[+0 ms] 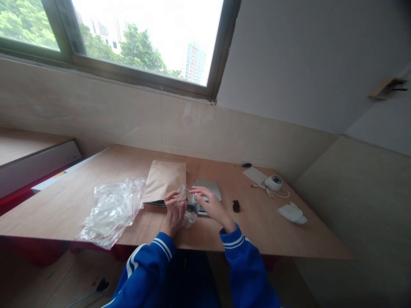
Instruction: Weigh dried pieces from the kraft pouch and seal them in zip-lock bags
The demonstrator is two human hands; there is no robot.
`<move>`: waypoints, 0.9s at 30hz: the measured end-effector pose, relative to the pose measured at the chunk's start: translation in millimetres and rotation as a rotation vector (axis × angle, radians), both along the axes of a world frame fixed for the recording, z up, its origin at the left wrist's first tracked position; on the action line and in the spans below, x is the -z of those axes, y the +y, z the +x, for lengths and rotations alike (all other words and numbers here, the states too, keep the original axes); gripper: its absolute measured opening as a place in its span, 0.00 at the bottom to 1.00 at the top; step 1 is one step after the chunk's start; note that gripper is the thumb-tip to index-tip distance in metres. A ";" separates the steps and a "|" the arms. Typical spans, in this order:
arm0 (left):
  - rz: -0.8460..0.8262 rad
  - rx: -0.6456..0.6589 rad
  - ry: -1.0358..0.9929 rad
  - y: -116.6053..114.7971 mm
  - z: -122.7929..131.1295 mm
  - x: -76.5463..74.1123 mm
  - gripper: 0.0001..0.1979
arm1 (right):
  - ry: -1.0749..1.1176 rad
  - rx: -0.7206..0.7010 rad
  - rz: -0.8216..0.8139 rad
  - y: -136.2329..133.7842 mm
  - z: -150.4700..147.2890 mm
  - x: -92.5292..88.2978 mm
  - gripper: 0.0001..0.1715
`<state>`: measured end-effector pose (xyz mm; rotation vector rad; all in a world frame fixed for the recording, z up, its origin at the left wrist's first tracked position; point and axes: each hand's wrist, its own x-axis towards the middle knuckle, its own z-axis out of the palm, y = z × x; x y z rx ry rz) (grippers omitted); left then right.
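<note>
A small clear zip bag (192, 220) with something dark in it is held over the table, in front of me. My left hand (175, 212) has its fingers and thumb closed on the bag's left side. At the upper right edge of the bag are the fingers of my right hand (210, 204), bent and gripping the plastic near its red seal line. What the dark contents are, I cannot make out. Just behind my hands lies a flat silver scale (210, 186), partly hidden by the right hand. A brown kraft paper bag (167, 177) lies left of it, its mouth towards me.
Several clear zip bags (111, 207) are piled on the left of the wooden table (257, 237). A dark brown lump (236, 206) lies right of the scale. Further right are a green-handled screwdriver (246, 165), white paper (254, 175), a white dome camera (274, 182) and a crumpled white wrapper (292, 213).
</note>
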<state>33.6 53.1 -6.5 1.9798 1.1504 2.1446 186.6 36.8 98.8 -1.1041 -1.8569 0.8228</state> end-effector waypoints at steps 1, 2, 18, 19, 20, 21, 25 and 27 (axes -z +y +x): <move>0.011 -0.004 -0.013 0.6 0.4 0.7 0.06 | 0.019 0.084 0.053 -2.8 0.2 2.7 0.17; 0.018 -0.007 -0.027 1.2 0.9 1.3 0.06 | 0.042 0.153 0.084 -5.5 0.5 7.1 0.18; -0.031 -0.006 -0.057 -3.5 -2.3 -10.4 0.10 | 0.623 0.229 -0.179 -28.5 -15.2 44.8 0.21; -0.037 -0.029 -0.088 -3.1 -2.3 -11.7 0.10 | 0.636 0.241 -0.170 -28.9 -12.1 45.0 0.19; -0.048 -0.045 -0.112 -2.7 -2.4 -12.6 0.10 | 0.655 0.252 -0.163 -29.3 -9.1 45.7 0.18; -0.069 -0.045 -0.128 -2.3 -2.5 -13.0 0.11 | 0.678 0.264 -0.158 -29.8 -6.3 46.7 0.17; -0.306 0.128 -0.203 -2.5 -1.8 -11.4 0.14 | 0.751 0.305 -0.174 -32.3 0.2 52.1 0.19; -0.427 0.239 -0.266 -3.6 -0.1 -10.8 0.15 | 0.772 0.306 -0.214 -34.1 0.9 55.2 0.20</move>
